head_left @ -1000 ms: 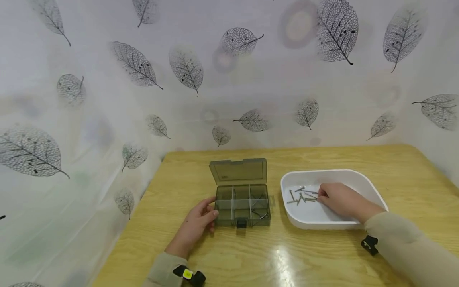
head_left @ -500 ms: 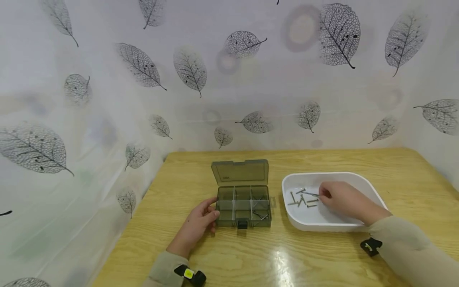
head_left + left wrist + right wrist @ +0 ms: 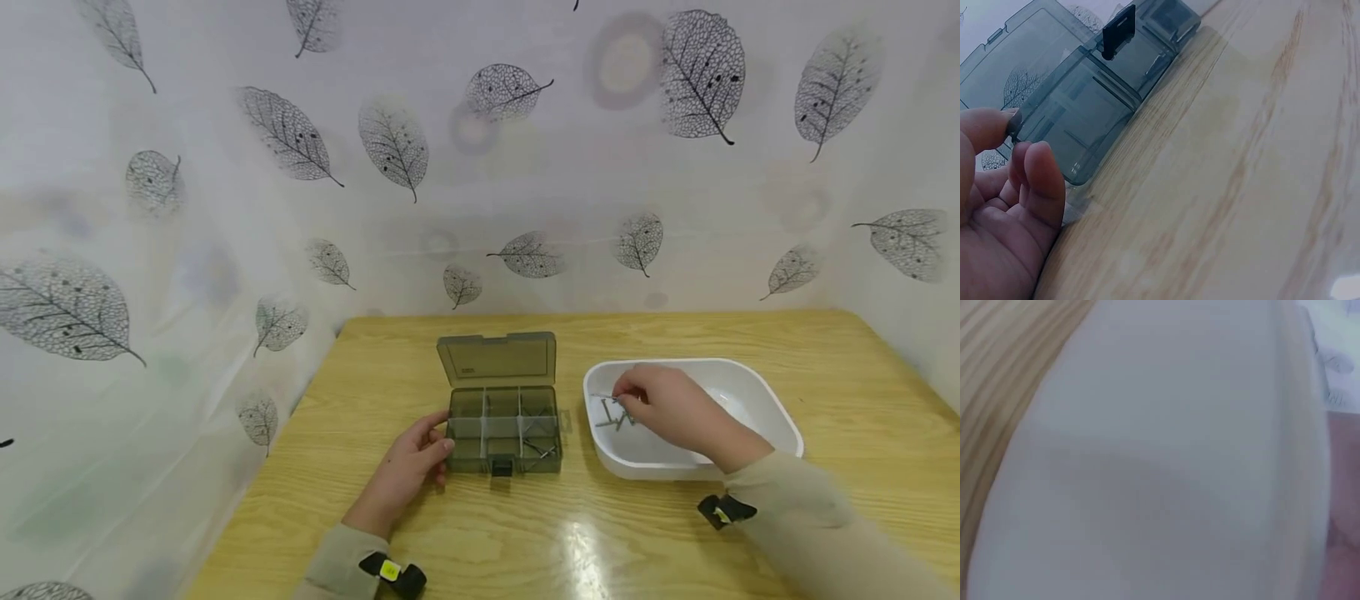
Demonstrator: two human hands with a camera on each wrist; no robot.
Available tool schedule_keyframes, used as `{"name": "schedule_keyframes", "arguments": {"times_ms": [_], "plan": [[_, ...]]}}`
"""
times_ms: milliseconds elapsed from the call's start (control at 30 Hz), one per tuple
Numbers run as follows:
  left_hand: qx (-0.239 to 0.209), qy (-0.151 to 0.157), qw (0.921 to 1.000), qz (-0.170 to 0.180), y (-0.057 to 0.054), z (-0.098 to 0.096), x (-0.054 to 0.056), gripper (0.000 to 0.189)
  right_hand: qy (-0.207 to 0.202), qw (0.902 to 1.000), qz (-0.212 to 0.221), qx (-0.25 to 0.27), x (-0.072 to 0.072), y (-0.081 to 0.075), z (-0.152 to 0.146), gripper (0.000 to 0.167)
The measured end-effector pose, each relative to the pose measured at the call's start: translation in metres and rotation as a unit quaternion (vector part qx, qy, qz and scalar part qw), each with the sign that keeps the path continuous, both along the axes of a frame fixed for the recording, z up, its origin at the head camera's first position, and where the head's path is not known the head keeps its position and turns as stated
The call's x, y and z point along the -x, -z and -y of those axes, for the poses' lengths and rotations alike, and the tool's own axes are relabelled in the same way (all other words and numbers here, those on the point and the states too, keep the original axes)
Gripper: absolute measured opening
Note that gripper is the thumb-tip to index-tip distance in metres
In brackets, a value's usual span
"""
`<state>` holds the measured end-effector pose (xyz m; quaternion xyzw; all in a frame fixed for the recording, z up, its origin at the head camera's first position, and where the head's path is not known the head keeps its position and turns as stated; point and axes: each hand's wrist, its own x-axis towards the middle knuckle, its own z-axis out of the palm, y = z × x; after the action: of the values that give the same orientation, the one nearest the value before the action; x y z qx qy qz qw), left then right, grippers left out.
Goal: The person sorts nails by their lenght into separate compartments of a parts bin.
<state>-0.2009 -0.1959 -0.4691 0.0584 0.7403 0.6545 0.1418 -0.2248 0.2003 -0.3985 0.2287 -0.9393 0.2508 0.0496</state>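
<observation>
A smoky transparent compartment box [image 3: 471,461] lies open on the wooden table [image 3: 660,542], its lid [image 3: 498,358] flat behind it. My left hand [image 3: 408,468] holds its left front corner. Up close, the thumb and a fingertip of the left hand [image 3: 1013,200] touch the box [image 3: 1085,106] wall. A few screws lie in the box's right compartments. My right hand [image 3: 660,408] reaches into a white tray [image 3: 750,375] and pinches a thin screw [image 3: 600,397] above a small pile of screws [image 3: 609,419]. The right wrist view is a blur of the tray [image 3: 1160,456].
A leaf-patterned white curtain [image 3: 390,142] closes off the back and left of the table. The box's black latch [image 3: 1117,30] sticks up at its front edge. Bare wood [image 3: 1241,187] stretches in front of the box and to the tray's right.
My right hand has moved left across the tray, from its middle to the left end above the screws, with a screw between its fingers. The left hand has stayed on the box.
</observation>
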Motion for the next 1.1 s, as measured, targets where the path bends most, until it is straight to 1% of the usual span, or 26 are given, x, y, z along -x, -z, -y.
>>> {"name": "schedule_keyframes", "arguments": {"times_ms": [133,267,433,633,767,867,1000,1100], "plan": [[0.003,-0.001,1.0000,-0.002,0.000,0.000,0.000,0.055,-0.006,0.9998,-0.006,0.016,0.001,0.001,0.019,0.006],[0.004,0.000,1.0000,-0.004,0.000,-0.001,0.000,0.056,-0.003,0.9997,0.004,0.023,0.001,0.004,0.036,0.007],[0.007,0.002,1.0000,-0.003,0.002,0.000,0.000,0.056,0.008,0.9996,0.018,0.018,0.003,0.005,0.057,0.010],[0.007,-0.004,1.0000,-0.002,0.001,0.000,0.000,0.055,0.016,0.9997,0.017,0.008,0.008,0.004,0.078,0.010],[0.010,-0.004,0.9999,-0.002,0.000,0.000,0.000,0.055,0.025,0.9996,0.016,-0.004,0.011,0.004,0.086,0.011],[0.010,-0.003,0.9999,-0.002,0.000,0.000,0.000,0.055,0.026,0.9992,0.029,-0.003,0.012,0.003,0.090,0.014],[0.011,-0.002,0.9999,-0.001,-0.001,0.000,-0.001,0.055,0.024,0.9988,0.042,0.004,0.011,0.003,0.090,0.020],[0.012,0.000,0.9999,-0.004,-0.002,0.000,-0.001,0.056,0.019,0.9990,0.038,0.008,0.009,0.002,0.087,0.024]]}}
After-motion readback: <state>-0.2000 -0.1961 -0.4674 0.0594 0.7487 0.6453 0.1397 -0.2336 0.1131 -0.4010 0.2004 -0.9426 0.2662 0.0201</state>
